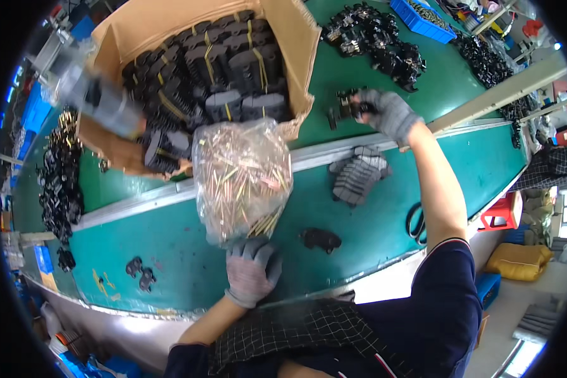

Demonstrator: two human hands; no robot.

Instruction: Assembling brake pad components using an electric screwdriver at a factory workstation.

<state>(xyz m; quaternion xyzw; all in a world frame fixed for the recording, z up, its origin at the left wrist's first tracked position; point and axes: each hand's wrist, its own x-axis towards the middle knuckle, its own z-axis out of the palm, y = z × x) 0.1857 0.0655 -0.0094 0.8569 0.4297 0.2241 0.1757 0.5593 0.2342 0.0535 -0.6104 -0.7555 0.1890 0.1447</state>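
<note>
Left hand: the left hand [252,269], in a grey knitted glove, is at lower centre of the frame. Its fingers are curled down at the open mouth of the clear plastic bag of thin brass-coloured metal pins [242,179]; whether they pinch a pin I cannot tell.
Right hand: the right hand [389,113], also gloved in grey, is stretched to the upper right. Its fingers are closed around a small black plastic part [341,108], kept just above the green table top [353,75].
Bag: it lies at centre frame, mouth toward the person, probably so the pins are easy to pull out.
Box: an open brown cardboard box [296,38] at upper centre holds black parts bundled with yellow bands.
Loose parts: a heap of black plastic parts [375,38] lies in the upper right, near the right hand.
Near edge: a stack of grey ribbed pieces [358,177] lies on the teal conveyor belt [189,252], with a single black part [321,239] just beside the left hand.
</note>
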